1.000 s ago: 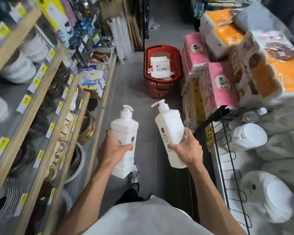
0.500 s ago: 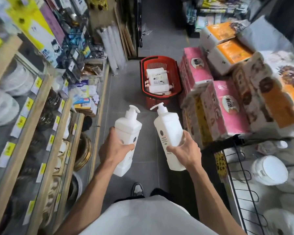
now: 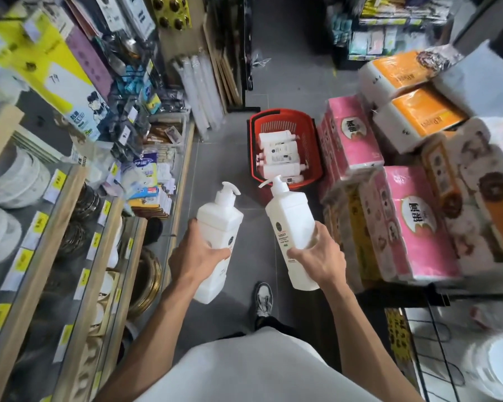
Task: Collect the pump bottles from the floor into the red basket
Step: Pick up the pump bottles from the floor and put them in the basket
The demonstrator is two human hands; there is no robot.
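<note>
My left hand [image 3: 194,256] grips a white pump bottle [image 3: 219,227] around its middle, pump pointing up and away. My right hand [image 3: 320,261] holds a second white pump bottle [image 3: 291,224], tilted a little left, its pump overlapping the near rim of the red basket [image 3: 312,134]. The basket stands on the grey floor just ahead of both hands, with several white pump bottles [image 3: 279,153] lying flat inside it.
Wooden shelves [image 3: 70,227] with plates, bowls and yellow price tags line the left side. Stacked pink [image 3: 404,221] and orange tissue packs [image 3: 413,111] crowd the right, close beside the basket. My shoe [image 3: 263,298] is on the narrow grey aisle floor [image 3: 212,158].
I have walked forward along the aisle, so the red basket is nearer and lower in view. Both hands still carry their bottles in front of me.
</note>
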